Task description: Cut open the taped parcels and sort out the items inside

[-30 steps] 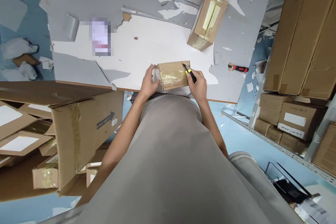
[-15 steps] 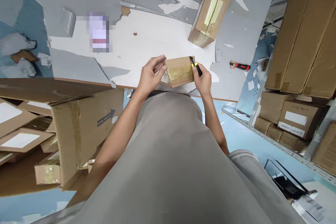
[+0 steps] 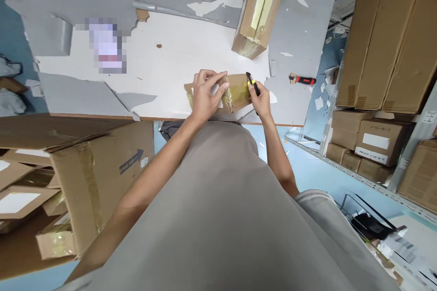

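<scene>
A small cardboard box (image 3: 239, 88) with brown tape over it is between my hands near the table's front edge. My left hand (image 3: 207, 93) pinches its left end, fingers on top and thumb at the front. A taped cardboard piece (image 3: 188, 92) juts out beyond that hand; whether it belongs to the same box I cannot tell. My right hand (image 3: 261, 100) is wrapped round a black and yellow utility knife (image 3: 252, 84) and rests against the box's right end. The knife's dark tip points away from me, over the box's right edge.
A taped carton (image 3: 258, 13) stands behind the small box. On the right of the table lies a red and black cutter (image 3: 302, 80). A large open carton (image 3: 112, 168) of smaller boxes is at lower left. Shelves with cartons (image 3: 375, 136) line the right side.
The view has shifted right. My left hand has moved further over the box's left end, and a taped cardboard piece now shows to its left. The knife stays in my right hand.
</scene>
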Tool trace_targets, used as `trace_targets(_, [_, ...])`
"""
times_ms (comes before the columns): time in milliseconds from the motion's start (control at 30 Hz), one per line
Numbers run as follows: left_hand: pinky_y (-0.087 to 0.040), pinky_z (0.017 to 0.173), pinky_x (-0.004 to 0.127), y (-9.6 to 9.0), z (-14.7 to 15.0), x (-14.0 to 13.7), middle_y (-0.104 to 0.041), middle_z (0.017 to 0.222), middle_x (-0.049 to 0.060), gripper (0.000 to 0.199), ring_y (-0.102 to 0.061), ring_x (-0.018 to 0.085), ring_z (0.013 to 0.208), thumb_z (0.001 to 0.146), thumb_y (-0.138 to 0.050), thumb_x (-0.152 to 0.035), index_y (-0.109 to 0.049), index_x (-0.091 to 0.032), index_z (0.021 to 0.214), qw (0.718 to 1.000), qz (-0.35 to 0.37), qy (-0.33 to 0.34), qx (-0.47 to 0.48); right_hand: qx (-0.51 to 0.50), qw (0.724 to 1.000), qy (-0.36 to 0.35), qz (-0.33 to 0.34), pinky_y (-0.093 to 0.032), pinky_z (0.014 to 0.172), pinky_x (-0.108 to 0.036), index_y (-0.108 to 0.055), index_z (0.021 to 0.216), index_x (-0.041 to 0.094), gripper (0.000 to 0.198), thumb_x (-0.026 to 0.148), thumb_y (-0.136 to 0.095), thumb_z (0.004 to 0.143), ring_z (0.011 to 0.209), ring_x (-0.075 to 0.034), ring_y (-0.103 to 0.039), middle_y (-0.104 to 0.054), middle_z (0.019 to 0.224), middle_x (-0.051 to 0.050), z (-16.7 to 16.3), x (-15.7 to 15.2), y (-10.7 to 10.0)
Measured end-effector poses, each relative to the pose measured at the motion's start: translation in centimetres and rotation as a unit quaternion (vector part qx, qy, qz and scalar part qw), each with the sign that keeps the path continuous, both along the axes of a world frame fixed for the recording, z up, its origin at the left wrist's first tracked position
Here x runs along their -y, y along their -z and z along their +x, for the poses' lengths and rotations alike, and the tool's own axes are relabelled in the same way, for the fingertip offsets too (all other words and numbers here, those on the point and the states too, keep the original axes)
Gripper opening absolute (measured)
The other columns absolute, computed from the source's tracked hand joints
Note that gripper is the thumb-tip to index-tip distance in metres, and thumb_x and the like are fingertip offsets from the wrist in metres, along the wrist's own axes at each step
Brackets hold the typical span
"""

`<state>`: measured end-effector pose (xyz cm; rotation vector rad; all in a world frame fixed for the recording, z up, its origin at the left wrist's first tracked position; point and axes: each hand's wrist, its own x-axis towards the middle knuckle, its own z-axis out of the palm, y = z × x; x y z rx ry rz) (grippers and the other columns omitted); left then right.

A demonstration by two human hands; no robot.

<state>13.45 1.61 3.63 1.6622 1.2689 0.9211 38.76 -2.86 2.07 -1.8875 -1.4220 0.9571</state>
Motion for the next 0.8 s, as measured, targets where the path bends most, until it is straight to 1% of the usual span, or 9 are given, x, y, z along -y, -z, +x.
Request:
trace_targets(100, [-0.039,0.135,0.065,-0.3,-0.9,0.2,-0.069,0.141,0.013,0.064,-0.060,0.040,0.145,0.111,-0.057,-0.080,-0.078,-0.036,0.152,0.999,-0.004,0.000,-0.037,-0.091,0.994,0.026,-0.049,-0.067,0.084,-0.038,-0.073,0.118,0.024,0.071,0.090,-0.050,0.107,0.082,-0.022,-0.072,-0.074,0.094,-0.003,-3.1,-0.1,2.4])
trace_targets(167, [-0.034,0.136,0.070,0.4,-1.8,0.3,-0.070,0.142,0.014,0.064,-0.059,0.042,0.145,0.110,-0.058,-0.080,-0.078,-0.035,0.151,0.998,-0.007,0.000,-0.061,-0.138,0.984,0.039,-0.104,-0.067,0.078,-0.035,-0.072,0.119,0.024,0.069,0.090,-0.054,0.106,0.078,-0.019,-0.069,-0.073,0.091,0.000,-5.5,-0.2,4.0])
trace_targets(267, [-0.037,0.132,0.074,2.8,-3.0,0.7,-0.073,0.134,0.015,0.061,-0.063,0.043,0.137,0.110,-0.058,-0.080,-0.082,-0.034,0.143,0.995,-0.002,0.004,-0.098,-0.166,0.970,0.051,-0.171,-0.066,0.076,-0.032,-0.070,0.108,0.025,0.062,0.086,-0.057,0.106,0.076,-0.017,-0.066,-0.071,0.085,0.003,-7.7,-0.1,5.6])
trace_targets(333, [-0.041,0.128,0.073,4.6,-3.4,1.0,-0.075,0.128,0.015,0.057,-0.066,0.042,0.131,0.111,-0.057,-0.077,-0.084,-0.033,0.137,0.993,0.005,0.011,-0.119,-0.148,0.970,0.053,-0.187,-0.066,0.077,-0.031,-0.068,0.101,0.026,0.056,0.081,-0.059,0.108,0.075,-0.016,-0.066,-0.071,0.084,0.004,-7.5,0.3,5.6])
trace_targets(467, [-0.042,0.127,0.071,6.6,-3.5,1.3,-0.076,0.127,0.014,0.048,-0.067,0.040,0.130,0.113,-0.058,-0.069,-0.083,-0.035,0.136,0.991,0.014,0.014,-0.129,-0.083,0.982,0.041,-0.167,-0.067,0.086,-0.033,-0.071,0.120,0.026,0.047,0.071,-0.057,0.113,0.076,-0.016,-0.074,-0.083,0.106,-0.002,-5.4,2.1,2.6])
trace_targets(533, [-0.040,0.130,0.071,6.7,-3.4,1.3,-0.076,0.129,0.013,0.046,-0.065,0.041,0.133,0.113,-0.058,-0.068,-0.082,-0.036,0.137,0.993,0.007,0.013,-0.121,-0.071,0.985,0.017,-0.159,-0.068,0.089,-0.036,-0.070,0.133,0.026,0.048,0.068,-0.053,0.116,0.075,-0.017,-0.077,-0.087,0.117,-0.006,-4.9,3.1,0.3])
trace_targets(633, [-0.033,0.133,0.074,6.5,-3.4,1.2,-0.075,0.133,0.014,0.048,-0.062,0.042,0.137,0.112,-0.058,-0.069,-0.082,-0.037,0.138,0.993,-0.018,0.012,-0.113,-0.058,0.984,-0.026,-0.166,-0.069,0.089,-0.039,-0.071,0.140,0.025,0.047,0.061,-0.048,0.120,0.071,-0.020,-0.081,-0.089,0.117,-0.007,-5.6,4.2,-2.6])
trace_targets(700, [-0.030,0.135,0.074,6.5,-3.4,1.2,-0.074,0.136,0.014,0.050,-0.060,0.044,0.140,0.111,-0.059,-0.071,-0.083,-0.037,0.140,0.993,-0.034,0.015,-0.109,-0.034,0.983,-0.056,-0.172,-0.069,0.092,-0.041,-0.072,0.144,0.024,0.044,0.053,-0.047,0.121,0.074,-0.024,-0.085,-0.089,0.115,-0.007,-6.4,4.6,-3.7])
trace_targets(800, [-0.025,0.138,0.075,6.7,-3.6,1.1,-0.074,0.140,0.015,0.054,-0.057,0.045,0.148,0.111,-0.058,-0.074,-0.082,-0.038,0.142,0.994,-0.049,0.023,-0.094,0.022,0.980,-0.091,-0.174,-0.068,0.101,-0.045,-0.071,0.153,0.022,0.045,0.043,-0.047,0.121,0.092,-0.030,-0.089,-0.089,0.122,-0.010,-7.7,4.7,-4.1])
